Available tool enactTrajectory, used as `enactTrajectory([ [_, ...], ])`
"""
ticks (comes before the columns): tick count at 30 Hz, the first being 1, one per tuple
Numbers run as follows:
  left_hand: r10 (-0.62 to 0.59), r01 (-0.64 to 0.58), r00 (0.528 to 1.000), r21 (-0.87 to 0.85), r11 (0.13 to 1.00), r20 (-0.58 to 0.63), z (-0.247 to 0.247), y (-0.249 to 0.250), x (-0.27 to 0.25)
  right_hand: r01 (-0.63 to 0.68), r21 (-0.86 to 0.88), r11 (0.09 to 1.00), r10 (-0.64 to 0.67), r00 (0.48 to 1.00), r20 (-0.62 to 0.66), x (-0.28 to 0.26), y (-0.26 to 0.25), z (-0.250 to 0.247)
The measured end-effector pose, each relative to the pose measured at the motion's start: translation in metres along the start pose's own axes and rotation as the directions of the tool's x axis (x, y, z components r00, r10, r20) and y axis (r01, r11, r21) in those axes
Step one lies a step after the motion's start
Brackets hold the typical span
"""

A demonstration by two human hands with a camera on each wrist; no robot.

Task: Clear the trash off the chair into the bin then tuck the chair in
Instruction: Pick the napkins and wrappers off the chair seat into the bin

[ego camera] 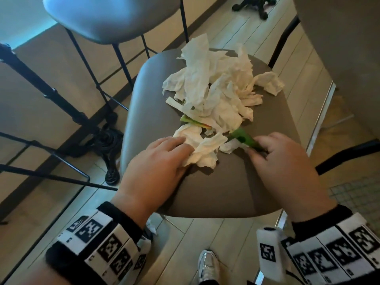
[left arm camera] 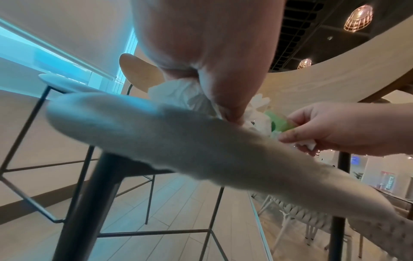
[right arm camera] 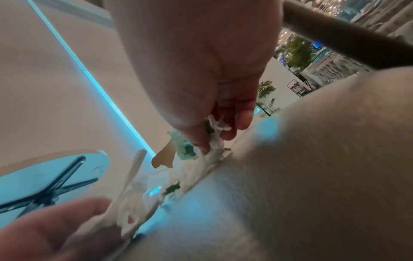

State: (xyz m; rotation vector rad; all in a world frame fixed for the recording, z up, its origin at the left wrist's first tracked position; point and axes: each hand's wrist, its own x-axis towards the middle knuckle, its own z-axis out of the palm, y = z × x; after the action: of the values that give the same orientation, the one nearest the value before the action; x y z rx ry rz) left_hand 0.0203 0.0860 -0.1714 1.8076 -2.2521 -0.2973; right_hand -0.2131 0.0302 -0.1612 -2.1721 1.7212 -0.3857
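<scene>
Bare chair seat (ego camera: 216, 188) nearest; crumpled tissue heap (ego camera: 213, 87) across its far half.

Grey chair seat (ego camera: 216, 188): smooth, matt upholstery with a leather-like look, carried on thin black metal legs (left arm camera: 85, 203). Crumpled white tissue paper (ego camera: 211, 89): soft, creased, matt. Green wrapper strip (ego camera: 244, 140): slightly glossy, plastic-like. Pale plank floor (ego camera: 205, 233): wood-look with a low sheen.

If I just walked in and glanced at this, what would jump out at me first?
Most likely the heap of crumpled white tissues spread over the grey chair seat, with a green wrapper poking out at its near edge. Next, the two hands working at that edge: the left hand gathers a wad of tissue while the right hand pinches the wrapper.
</scene>
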Motion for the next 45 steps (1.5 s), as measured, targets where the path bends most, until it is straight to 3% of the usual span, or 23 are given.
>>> enactTrajectory([
  [9,-0.018,0.013,0.999,-0.109,0.994,-0.044,-0.022,-0.012,-0.05,0.032,0.176,0.984,0.0,0.984,-0.18,-0.038,-0.002,-0.025],
  [12,-0.115,0.098,0.989,-0.159,0.982,-0.098,-0.029,-0.019,-0.074,0.14,0.215,0.967,-0.088,0.968,-0.236,-0.048,-0.012,-0.027],
  [17,-0.327,0.266,0.918,-0.263,0.927,-0.223,-0.033,-0.047,-0.127,0.307,0.248,0.919,-0.261,0.944,-0.201,-0.052,-0.068,-0.017],
  [21,-0.505,0.418,0.832,-0.339,0.843,-0.23,-0.027,-0.075,-0.178,0.412,0.326,0.851,-0.396,0.911,-0.118,-0.055,-0.135,0.009],
  [24,-0.641,0.539,0.734,-0.382,0.751,-0.224,-0.019,-0.097,-0.22,0.463,0.384,0.799,-0.496,0.868,-0.014,-0.062,-0.182,0.045],
  [28,-0.781,0.673,0.6,-0.419,0.609,-0.173,0.003,-0.126,-0.28,0.535,0.444,0.718,-0.635,0.765,0.105,-0.078,-0.234,0.111],
  [32,-0.881,0.777,0.468,-0.441,0.45,-0.075,0.039,-0.153,-0.337,0.541,0.446,0.713,-0.684,0.676,0.274,-0.095,-0.261,0.199],
  [35,-0.917,0.84,0.398,-0.409,0.355,0.02,0.074,-0.172,-0.371,0.502,0.42,0.757,-0.652,0.63,0.422,-0.107,-0.262,0.274],
  [39,-0.939,0.914,0.308,-0.321,0.248,0.151,0.127,-0.192,-0.397,0.412,0.313,0.855,-0.513,0.591,0.622,-0.12,-0.254,0.36],
  [41,-0.923,0.937,0.299,-0.259,0.236,0.243,0.154,-0.2,-0.404,0.409,0.237,0.881,-0.451,0.579,0.679,-0.127,-0.248,0.395],
  [45,-0.922,0.943,0.209,-0.317,0.102,0.326,0.198,-0.215,-0.422,0.368,0.202,0.908,-0.383,0.529,0.757,-0.145,-0.238,0.451],
])
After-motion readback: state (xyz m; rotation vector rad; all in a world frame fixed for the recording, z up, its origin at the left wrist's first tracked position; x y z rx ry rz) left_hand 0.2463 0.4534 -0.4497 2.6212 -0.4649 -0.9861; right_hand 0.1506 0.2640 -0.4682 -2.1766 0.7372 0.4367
